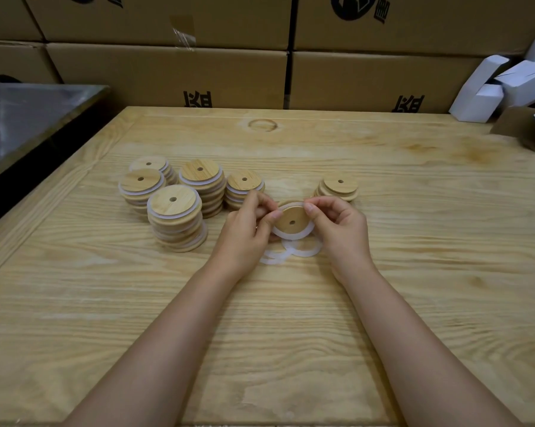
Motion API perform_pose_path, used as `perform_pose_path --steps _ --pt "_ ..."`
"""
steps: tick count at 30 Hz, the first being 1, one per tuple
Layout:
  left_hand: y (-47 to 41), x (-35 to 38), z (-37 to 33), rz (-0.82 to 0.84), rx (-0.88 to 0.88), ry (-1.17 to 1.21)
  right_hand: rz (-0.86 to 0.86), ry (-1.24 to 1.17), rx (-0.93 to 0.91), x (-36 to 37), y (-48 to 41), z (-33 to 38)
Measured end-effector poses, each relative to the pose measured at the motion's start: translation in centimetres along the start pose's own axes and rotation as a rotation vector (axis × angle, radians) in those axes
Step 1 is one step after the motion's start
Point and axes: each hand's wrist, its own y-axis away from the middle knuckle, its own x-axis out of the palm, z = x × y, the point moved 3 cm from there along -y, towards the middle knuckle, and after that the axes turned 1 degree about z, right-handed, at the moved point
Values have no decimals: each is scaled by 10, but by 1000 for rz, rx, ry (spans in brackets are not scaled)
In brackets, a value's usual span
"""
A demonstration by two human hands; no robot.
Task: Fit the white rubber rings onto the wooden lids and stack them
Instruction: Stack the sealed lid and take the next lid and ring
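a pale, grainy wooden table (414, 272) fills the view, with a faint ring-shaped mark (262, 124) near its far edge. brown cardboard boxes (167, 72) are stacked behind the table. a grey metal surface (28, 118) lies off its left side, and white cartons (482, 97) off its far right corner.
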Motion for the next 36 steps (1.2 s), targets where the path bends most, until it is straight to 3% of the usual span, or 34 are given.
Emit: perform_pose_path --steps 6,16,28,36 --pt "-2 -3 5 46 -23 -13 6 -2 -11 0 -1 2" --pt "-4 -4 8 -15 -196 268 57 103 -85 4 4 9" --pt "-5 -5 7 -70 -288 508 49 11 -117 11 6 14" --pt "0 -3 -1 42 -223 493 -25 19 -138 7 6 17"
